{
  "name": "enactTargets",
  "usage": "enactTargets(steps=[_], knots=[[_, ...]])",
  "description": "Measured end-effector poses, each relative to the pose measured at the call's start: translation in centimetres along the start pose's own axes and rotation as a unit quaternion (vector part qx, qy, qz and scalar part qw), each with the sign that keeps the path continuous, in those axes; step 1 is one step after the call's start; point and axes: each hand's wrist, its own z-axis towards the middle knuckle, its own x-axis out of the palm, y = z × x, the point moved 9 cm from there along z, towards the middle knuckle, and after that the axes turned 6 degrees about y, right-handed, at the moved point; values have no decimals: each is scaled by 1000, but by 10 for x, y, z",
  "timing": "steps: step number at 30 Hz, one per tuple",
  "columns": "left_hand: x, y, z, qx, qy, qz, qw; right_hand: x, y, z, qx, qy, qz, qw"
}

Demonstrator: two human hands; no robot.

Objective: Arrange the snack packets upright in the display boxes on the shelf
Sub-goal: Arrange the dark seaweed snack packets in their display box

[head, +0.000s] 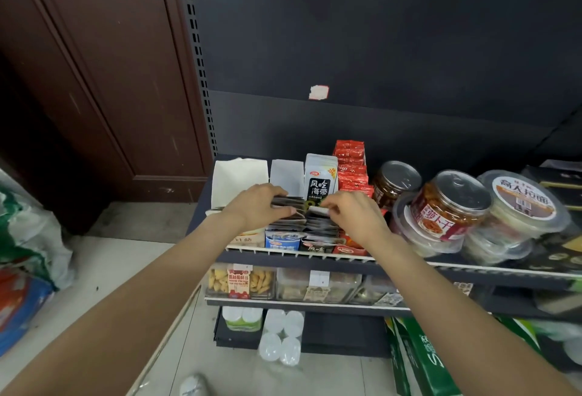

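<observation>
L hand (258, 206) fingers curled on dark packets (288, 222); R hand (352, 214) pinches packet tops. Display boxes (283, 239) at shelf (315, 257) front edge; jars (450, 203) close on R.

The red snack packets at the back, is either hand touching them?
No, both the left hand and right hand rest on the dark packets; the red packets stand untouched behind.

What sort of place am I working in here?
Most likely a small grocery or convenience shop. A tiered retail shelf with a slotted upright holds snack packets in display boxes, sealed jars stand beside them, and small tags hang on the shelf below.
</observation>
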Motion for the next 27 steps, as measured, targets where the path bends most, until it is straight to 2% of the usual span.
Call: enactTargets(steps=[2,5,8,11,14,18,19,22,24,25,27], knots=[[-3,0,-2,-3,-14,-18,1000,-8,-5,-4,23,-25,40,999],[-8,-4,-5,5,-43,-38,998,-35,-18,-14,49,-104,103,988],[-18,-13,-8,13,-83,-90,992,-67,-33,-27,69,-183,176,965],[-25,-23,-5,2,-93,-170,981,-94,-46,-39,81,-219,247,940],[-21,-29,-2,-53,-49,-344,936,-110,-56,-47,79,-248,332,907],[-14,-39,-4,-101,7,-544,833,-117,-62,-55,70,-266,391,878],[-15,-41,-2,-98,13,-572,814,-117,-62,-57,64,-268,408,871],[-21,-45,1,-70,9,-602,795,-118,-64,-64,39,-283,446,848],[-25,-47,2,-58,-10,-650,758,-116,-70,-69,50,-300,453,838],[-27,-48,1,-54,-20,-669,741,-111,-73,-69,63,-297,471,828],[-30,-48,0,-46,-41,-682,729,-97,-76,-67,80,-262,541,795]])
